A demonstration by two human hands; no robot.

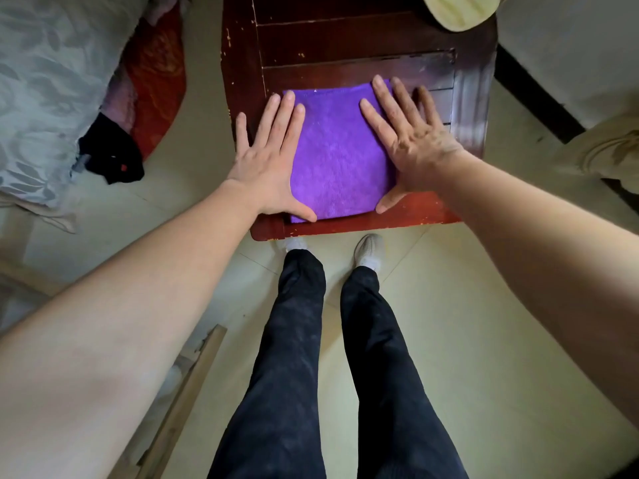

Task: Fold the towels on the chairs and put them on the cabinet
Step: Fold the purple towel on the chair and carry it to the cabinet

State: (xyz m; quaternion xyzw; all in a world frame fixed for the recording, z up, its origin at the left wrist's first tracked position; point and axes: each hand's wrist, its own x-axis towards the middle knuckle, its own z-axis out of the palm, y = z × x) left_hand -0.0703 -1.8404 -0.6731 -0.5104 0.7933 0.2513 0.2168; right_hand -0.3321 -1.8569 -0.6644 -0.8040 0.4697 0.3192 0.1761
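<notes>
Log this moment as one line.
towel: purple, folded, flat on chair | left hand: flat, pressing left edge | right hand: flat, pressing right edge | step: flattening fold

towel (337,157) lies on chair (363,39), a hand (268,167) flat on each side.

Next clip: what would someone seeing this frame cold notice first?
The bright purple towel, folded into a neat rectangle on the dark red wooden surface at upper centre, grabs the eye. The left hand and right hand lie flat on its left and right edges, fingers spread. Below, the person's legs in black trousers stand on pale floor tiles.
</notes>
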